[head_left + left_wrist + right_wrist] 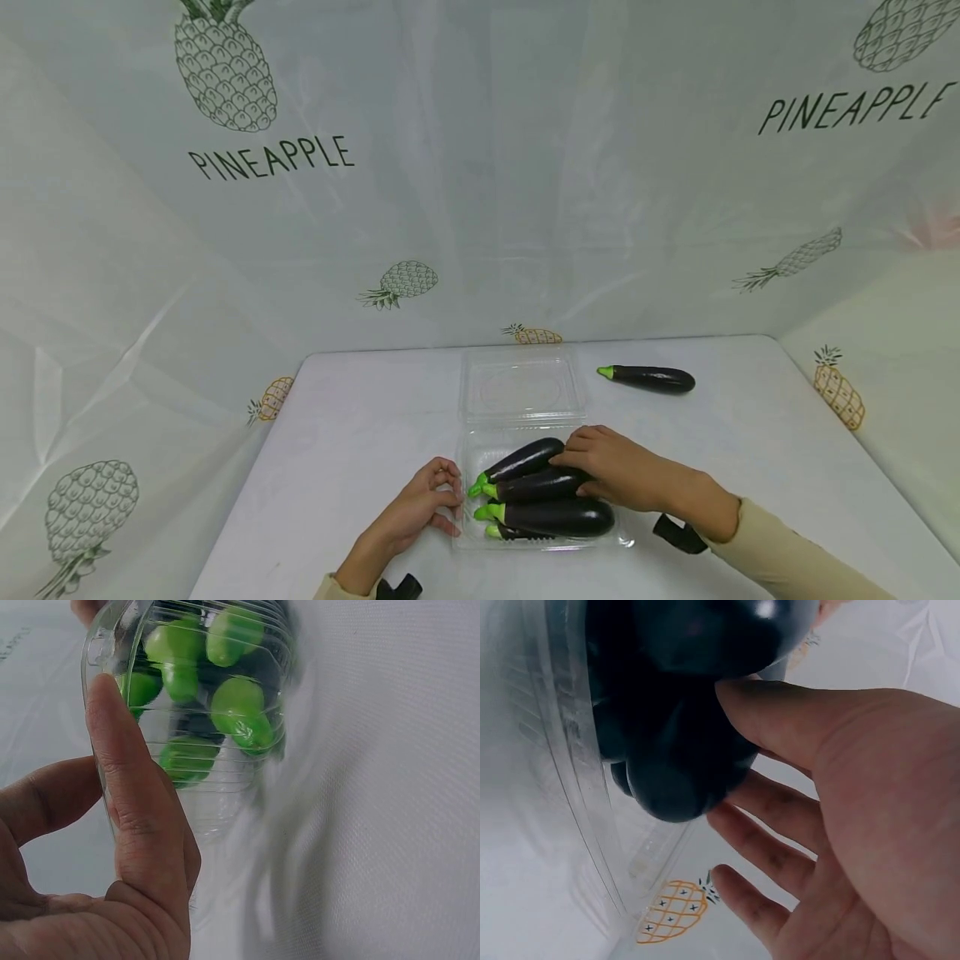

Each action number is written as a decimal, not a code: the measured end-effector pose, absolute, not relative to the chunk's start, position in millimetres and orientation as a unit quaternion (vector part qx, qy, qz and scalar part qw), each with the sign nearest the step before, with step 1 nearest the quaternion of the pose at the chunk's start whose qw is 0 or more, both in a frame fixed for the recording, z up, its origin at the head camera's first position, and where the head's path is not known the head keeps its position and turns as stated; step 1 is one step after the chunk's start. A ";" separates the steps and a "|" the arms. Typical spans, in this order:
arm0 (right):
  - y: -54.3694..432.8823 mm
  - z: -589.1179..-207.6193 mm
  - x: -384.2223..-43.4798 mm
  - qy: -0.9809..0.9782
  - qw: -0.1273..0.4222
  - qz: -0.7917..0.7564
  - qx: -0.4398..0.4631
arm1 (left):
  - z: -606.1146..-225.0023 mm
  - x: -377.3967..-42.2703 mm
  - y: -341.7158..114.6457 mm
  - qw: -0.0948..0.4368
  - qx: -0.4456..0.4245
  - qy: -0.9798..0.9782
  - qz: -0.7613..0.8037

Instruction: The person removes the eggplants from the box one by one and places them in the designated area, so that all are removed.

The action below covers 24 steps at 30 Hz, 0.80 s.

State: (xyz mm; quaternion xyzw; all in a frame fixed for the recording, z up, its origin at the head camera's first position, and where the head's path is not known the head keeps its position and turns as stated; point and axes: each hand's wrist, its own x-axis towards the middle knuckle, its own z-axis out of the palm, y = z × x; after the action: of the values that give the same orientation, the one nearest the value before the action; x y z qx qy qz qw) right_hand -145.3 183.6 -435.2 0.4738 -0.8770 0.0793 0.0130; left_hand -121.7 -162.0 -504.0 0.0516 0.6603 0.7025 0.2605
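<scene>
A clear plastic clamshell box (467, 442) lies with its lid (522, 392) folded back, several dark purple eggplants with green stems in its base. My left hand (420, 504) pinches the box's left rim, one finger outside the wall and another behind it. Green eggplant stems (176, 656) show through that ridged wall. On the box's right side, my right hand (618, 467) grips the blunt end of the middle eggplant (540, 484), thumb and fingers on either side. The front eggplant (566, 517) lies closest to me, partly covering a lower eggplant (517, 533).
Another eggplant (652, 380) lies on the white table (360, 417) beyond the box, to the right. A pineapple-print sheet (480, 167) hangs behind the table and along its sides. Black straps (678, 533) sit at the wrists.
</scene>
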 end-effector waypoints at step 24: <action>232.3 -415.3 -157.4 -0.893 0.172 0.108 0.402 | -505.7 -123.3 -163.0 0.267 0.048 0.654 0.706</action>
State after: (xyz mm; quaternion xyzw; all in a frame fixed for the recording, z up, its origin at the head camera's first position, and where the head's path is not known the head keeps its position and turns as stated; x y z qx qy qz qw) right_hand -157.4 232.3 -415.3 0.4015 -0.8930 0.1084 0.1721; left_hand -123.3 -163.0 -505.7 0.0481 0.6544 0.7057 0.2672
